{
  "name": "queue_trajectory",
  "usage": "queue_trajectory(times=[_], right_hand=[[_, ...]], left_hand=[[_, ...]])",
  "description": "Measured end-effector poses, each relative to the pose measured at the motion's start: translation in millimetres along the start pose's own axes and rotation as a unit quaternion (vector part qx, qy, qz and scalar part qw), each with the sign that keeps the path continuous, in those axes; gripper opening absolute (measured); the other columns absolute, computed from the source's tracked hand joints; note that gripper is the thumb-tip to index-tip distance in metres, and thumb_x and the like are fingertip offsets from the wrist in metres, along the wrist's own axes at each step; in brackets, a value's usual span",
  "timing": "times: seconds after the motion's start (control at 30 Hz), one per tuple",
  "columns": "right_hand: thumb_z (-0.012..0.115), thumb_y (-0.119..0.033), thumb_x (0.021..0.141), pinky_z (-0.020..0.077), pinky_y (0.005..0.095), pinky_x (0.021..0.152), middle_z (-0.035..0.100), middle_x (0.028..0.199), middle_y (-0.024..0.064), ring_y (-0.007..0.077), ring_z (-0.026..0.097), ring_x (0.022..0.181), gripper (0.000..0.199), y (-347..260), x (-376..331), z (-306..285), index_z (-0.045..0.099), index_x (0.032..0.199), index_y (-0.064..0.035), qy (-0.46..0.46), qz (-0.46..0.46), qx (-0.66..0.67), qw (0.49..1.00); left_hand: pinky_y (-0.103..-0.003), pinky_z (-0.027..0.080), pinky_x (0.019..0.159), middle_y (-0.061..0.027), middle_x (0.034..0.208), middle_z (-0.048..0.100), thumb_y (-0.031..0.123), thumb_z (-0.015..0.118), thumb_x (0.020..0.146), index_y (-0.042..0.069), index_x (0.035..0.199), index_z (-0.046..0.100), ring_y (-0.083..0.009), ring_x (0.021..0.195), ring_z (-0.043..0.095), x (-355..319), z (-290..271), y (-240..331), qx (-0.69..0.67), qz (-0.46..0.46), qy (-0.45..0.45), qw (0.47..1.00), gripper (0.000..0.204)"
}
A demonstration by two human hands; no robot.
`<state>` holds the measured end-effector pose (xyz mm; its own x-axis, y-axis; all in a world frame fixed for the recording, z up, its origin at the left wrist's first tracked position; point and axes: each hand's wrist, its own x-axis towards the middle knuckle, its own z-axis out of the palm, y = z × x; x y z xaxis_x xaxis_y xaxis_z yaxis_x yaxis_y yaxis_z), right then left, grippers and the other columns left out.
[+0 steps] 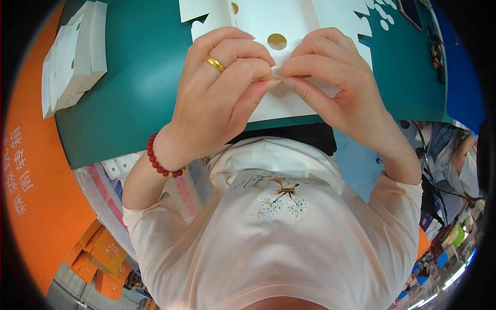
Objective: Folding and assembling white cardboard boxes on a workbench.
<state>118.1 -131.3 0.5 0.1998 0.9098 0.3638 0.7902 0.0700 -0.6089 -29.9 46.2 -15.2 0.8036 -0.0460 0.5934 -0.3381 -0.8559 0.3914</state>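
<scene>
Both hands meet over a flat white cardboard box blank with a round hole. My left hand, with a gold ring and a red bead bracelet, pinches between thumb and forefinger. My right hand pinches opposite it, the fingertips nearly touching. Between them is a small, thin, pale piece, its two ends in the two pinches; it is too small and too covered to name. Below the hands, the blank's near edge lies close to the table's front edge.
On the green table, a stack of folded white boxes stands at the left. Small white discs and a dark phone-like device lie at the far right. Orange cartons are at lower left. Another person's arm shows at the right.
</scene>
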Motion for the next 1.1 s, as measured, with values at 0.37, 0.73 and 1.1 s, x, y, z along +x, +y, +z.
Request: queue_trajectory(times=[0.37,0.73,1.1], right_hand=[[0.076,0.006,0.078,0.0531,0.0338,0.086,0.067,0.105,0.0109,0.0287,0.064,0.104,0.021,11,-6,-7,0.068,0.095,-0.0023,0.001,-0.071,0.025,0.997],[0.076,0.007,0.077,0.0539,0.0338,0.084,0.066,0.103,0.0108,0.028,0.065,0.102,0.021,15,-3,-9,0.068,0.094,-0.0023,0.003,-0.054,0.049,0.997],[0.083,-0.003,0.072,0.0551,0.0324,0.078,0.067,0.114,0.0116,0.0291,0.066,0.101,0.027,3,-3,-25,0.068,0.094,-0.0061,0.038,-0.096,-0.113,0.988]], left_hand=[[-0.04,0.05,0.093,-0.0053,0.104,0.069,-0.001,0.085,0.073,0.008,0.092,0.068,-0.0323,0.111,0.062,-5,-4,1,-0.028,-0.016,-0.005,0.999,0.027],[-0.037,0.048,0.085,-0.0065,0.119,0.063,0.007,0.087,0.07,0.013,0.1,0.074,-0.0273,0.111,0.055,2,-32,-7,0.031,-0.038,-0.043,0.998,0.033],[-0.033,0.05,0.062,-0.0022,0.1,0.066,0.008,0.074,0.074,0.01,0.097,0.067,-0.0204,0.085,0.065,-10,-14,7,0.022,-0.02,-0.049,0.998,0.024]])
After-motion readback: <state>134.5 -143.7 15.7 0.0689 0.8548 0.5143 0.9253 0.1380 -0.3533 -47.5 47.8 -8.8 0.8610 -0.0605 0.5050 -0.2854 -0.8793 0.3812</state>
